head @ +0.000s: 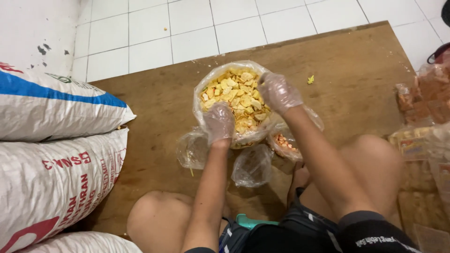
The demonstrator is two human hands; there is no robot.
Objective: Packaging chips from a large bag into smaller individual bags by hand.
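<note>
A clear plastic bag (206, 84) full of pale yellow chips (236, 96) stands open on a brown board (154, 107). My left hand (219, 122), in a thin clear glove, rests on the chips at the bag's near side. My right hand (279, 92), also gloved, grips the bag's right rim. Just below the big bag lie three smaller clear bags: a nearly empty one (192, 150), a crumpled one (253, 166) and one holding orange bits (283, 143).
Stacked white woven sacks (51, 154) with blue and red print fill the left side. Packets of brownish snacks (422, 117) pile up at the right edge. White floor tiles (211, 23) lie beyond the board. A yellow crumb (310, 79) sits on the wood. My bare knees frame the bags.
</note>
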